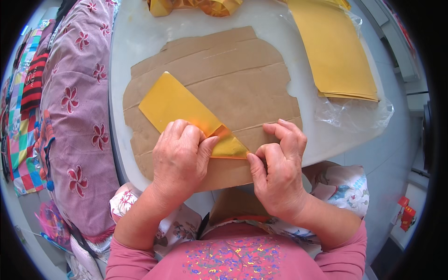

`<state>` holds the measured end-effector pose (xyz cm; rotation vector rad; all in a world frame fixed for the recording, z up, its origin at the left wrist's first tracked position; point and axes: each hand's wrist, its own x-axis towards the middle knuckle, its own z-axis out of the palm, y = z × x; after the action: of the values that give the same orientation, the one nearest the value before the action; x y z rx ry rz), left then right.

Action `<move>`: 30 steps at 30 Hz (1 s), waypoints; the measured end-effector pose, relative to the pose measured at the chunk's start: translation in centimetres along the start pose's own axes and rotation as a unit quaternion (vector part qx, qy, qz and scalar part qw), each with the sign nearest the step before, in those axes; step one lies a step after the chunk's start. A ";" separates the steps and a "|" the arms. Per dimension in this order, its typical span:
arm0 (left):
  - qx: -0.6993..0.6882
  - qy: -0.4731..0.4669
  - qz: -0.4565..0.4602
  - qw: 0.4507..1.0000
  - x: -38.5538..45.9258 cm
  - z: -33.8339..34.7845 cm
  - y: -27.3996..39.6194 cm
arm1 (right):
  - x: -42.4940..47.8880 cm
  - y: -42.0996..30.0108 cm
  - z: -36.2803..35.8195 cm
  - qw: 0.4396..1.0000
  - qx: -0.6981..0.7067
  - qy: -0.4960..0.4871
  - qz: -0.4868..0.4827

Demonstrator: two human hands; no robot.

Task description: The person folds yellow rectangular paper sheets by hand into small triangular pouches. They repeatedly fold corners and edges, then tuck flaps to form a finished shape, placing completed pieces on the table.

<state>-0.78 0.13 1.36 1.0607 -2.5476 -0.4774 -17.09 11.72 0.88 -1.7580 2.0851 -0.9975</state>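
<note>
A strip of golden paper (178, 101) lies slantwise on a brown cardboard sheet (241, 91), its lower right end folded into a pointed corner. My left hand (182, 154) presses on the paper with curled fingers, the thumb at the fold's edge. At the pointed tip, the thumb and index finger of my right hand (278, 164) pinch the corner; the other fingers stretch out over the cardboard. My left fingers hide part of the paper's lower edge.
Beneath the cardboard is a pale table (140, 35) with a rounded corner. A stack of golden paper sheets (336, 52) rests on clear plastic (343, 112) at the right. Folded golden paper pieces (196, 6) sit at the far edge. A flower-patterned cloth (82, 133) covers furniture at the left.
</note>
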 end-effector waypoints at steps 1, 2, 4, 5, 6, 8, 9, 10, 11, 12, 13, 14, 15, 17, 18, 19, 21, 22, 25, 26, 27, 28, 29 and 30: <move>0.000 0.001 0.002 1.000 0.0 0.0 0.0 | -0.2 0.1 0.2 1.000 0.000 0.003 -0.001; 0.000 0.002 0.004 1.000 0.1 0.1 0.0 | -0.3 0.3 0.5 0.999 -0.025 0.016 -0.031; -0.003 0.005 0.004 1.000 0.1 0.1 0.0 | -0.6 0.4 1.2 0.992 -0.075 0.041 -0.090; -0.005 0.006 0.003 1.000 0.2 0.1 0.1 | -0.8 0.3 1.3 0.987 -0.092 0.015 -0.129; -0.009 0.007 0.001 1.000 0.2 0.2 0.1 | -1.1 0.2 1.3 0.980 -0.110 -0.012 -0.167; -0.014 0.014 0.000 1.000 0.2 0.2 0.1 | -1.5 -0.2 1.7 0.968 -0.118 -0.066 -0.212; -0.019 0.016 0.002 1.000 0.3 0.2 0.1 | -1.7 -0.4 1.9 0.968 -0.110 -0.083 -0.212; -0.019 0.017 0.002 1.000 0.3 0.3 0.2 | -1.9 -0.6 2.2 0.967 -0.102 -0.099 -0.212; -0.019 0.017 0.002 1.000 0.3 0.3 0.2 | -2.2 -0.8 2.4 0.966 -0.093 -0.115 -0.212; -0.018 0.018 0.001 1.000 0.3 0.3 0.3 | -2.4 -0.8 2.7 0.960 -0.113 -0.122 -0.223; -0.022 0.019 0.000 1.000 0.3 0.4 0.2 | -2.5 -1.0 2.8 0.958 -0.129 -0.124 -0.226; -0.025 0.020 0.000 0.999 0.3 0.4 0.2 | -2.6 -1.1 2.8 0.954 -0.144 -0.127 -0.229; -0.027 0.021 0.000 0.999 0.3 0.5 0.2 | -2.7 -1.1 2.8 0.951 -0.159 -0.129 -0.232; -0.026 0.026 0.003 0.999 0.4 0.5 0.2 | -2.7 -1.1 2.9 0.954 -0.155 -0.116 -0.228; -0.023 0.028 0.004 0.999 0.3 0.5 0.2 | -2.7 -1.2 3.0 0.956 -0.152 -0.109 -0.228; -0.023 0.024 0.005 0.999 0.3 0.5 0.2 | -2.8 -1.1 3.2 0.958 -0.147 -0.100 -0.225; -0.023 0.018 0.008 1.000 0.4 0.4 0.3 | -2.9 -1.1 3.7 0.962 -0.138 -0.081 -0.220; -0.020 0.015 0.007 1.000 0.5 0.4 0.3 | -2.9 -1.1 3.7 0.963 -0.137 -0.080 -0.218; -0.014 0.012 0.005 1.000 0.5 0.3 0.4 | -2.9 -1.0 3.7 0.963 -0.135 -0.082 -0.217; -0.015 0.012 0.005 1.000 0.5 0.3 0.3 | -2.9 -1.0 3.7 0.963 -0.134 -0.083 -0.218; -0.015 0.012 0.005 1.000 0.5 0.3 0.4 | -2.9 -1.0 3.6 0.963 -0.134 -0.085 -0.219; -0.014 0.013 0.005 1.000 0.5 0.3 0.4 | -2.8 -1.0 3.6 0.963 -0.132 -0.087 -0.219; -0.013 0.013 0.004 1.000 0.5 0.3 0.4 | -2.8 -1.0 3.6 0.963 -0.130 -0.089 -0.219; -0.011 0.013 0.004 1.000 0.5 0.3 0.4 | -2.8 -1.0 3.5 0.963 -0.129 -0.091 -0.219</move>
<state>-1.46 0.09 1.33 1.0420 -2.5170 -0.4863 -13.58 13.11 -1.80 -2.4127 1.8158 -0.6411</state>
